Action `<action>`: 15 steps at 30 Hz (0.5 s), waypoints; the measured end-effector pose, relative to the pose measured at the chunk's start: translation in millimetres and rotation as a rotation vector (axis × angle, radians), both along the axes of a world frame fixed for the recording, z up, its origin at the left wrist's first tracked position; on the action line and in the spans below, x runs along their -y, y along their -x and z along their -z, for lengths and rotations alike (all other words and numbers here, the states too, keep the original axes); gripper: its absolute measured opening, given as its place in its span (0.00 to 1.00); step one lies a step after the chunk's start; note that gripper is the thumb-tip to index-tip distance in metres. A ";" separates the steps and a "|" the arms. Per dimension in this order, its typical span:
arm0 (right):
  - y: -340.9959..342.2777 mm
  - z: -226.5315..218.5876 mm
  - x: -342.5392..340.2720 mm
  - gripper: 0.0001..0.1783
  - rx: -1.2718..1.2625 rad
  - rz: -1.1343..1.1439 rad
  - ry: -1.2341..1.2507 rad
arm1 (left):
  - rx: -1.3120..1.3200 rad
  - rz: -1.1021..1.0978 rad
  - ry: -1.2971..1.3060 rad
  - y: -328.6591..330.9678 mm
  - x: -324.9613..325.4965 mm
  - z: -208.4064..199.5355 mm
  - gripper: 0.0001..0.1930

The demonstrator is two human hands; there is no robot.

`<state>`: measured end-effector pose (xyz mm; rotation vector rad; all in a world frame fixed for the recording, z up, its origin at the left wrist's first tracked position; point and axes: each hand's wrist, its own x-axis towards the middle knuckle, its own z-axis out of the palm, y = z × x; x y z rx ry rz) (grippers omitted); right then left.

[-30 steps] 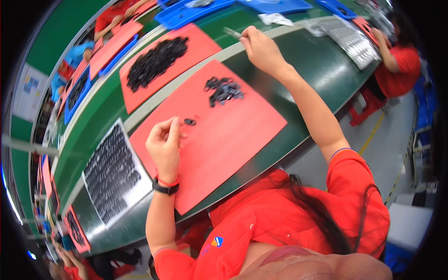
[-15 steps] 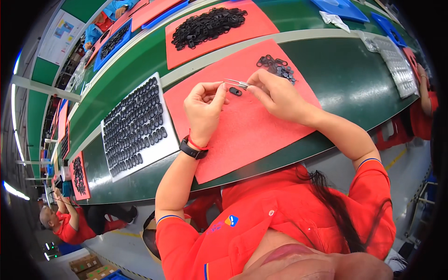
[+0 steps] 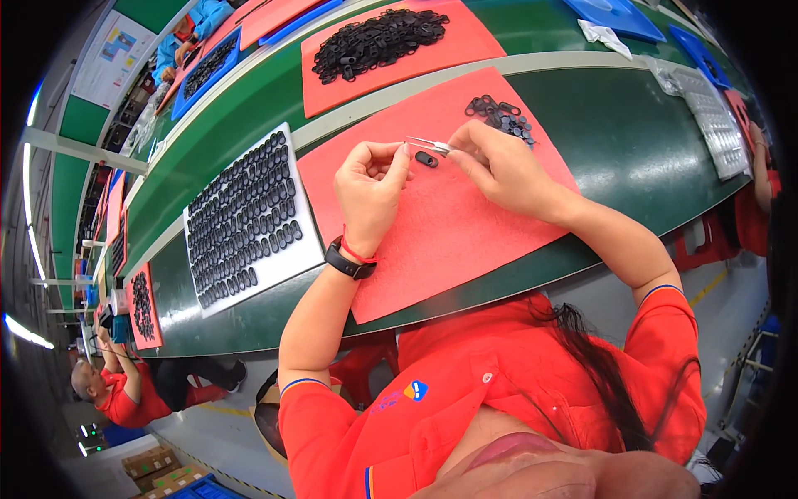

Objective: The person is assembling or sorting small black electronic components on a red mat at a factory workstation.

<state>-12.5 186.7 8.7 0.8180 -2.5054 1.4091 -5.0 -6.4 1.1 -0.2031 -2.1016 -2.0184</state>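
Note:
Over a red mat (image 3: pixel 465 233) my right hand (image 3: pixel 503 166) grips silver tweezers (image 3: pixel 428 145), their tips pointing left toward my left hand. My left hand (image 3: pixel 371 187) is closed, thumb and forefinger pinched together; whatever they hold is too small to make out. Between the hands a single black oval part (image 3: pixel 426 159) lies on the mat, just under the tweezers. Beyond my right hand sit a small group of black oval rings (image 3: pixel 492 106) and a cluster of small grey discs (image 3: pixel 517 127).
To the left a white tray (image 3: pixel 295 264) carries rows of black oval parts. A heap of black parts (image 3: pixel 378 46) lies on another red mat behind. A clear plastic tray (image 3: pixel 706 116) stands at the right. Co-workers sit left (image 3: pixel 125 391) and at the far right.
The view has shifted slightly. My left fingers are still pinched, and the tweezers stay in my right hand, their tips now a little above the left fingertips.

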 end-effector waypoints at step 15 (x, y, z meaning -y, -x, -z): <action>0.3 -2.6 -1.8 0.08 0.620 -0.158 0.305 | -0.410 -0.260 0.493 -6.6 -2.3 -1.9 0.04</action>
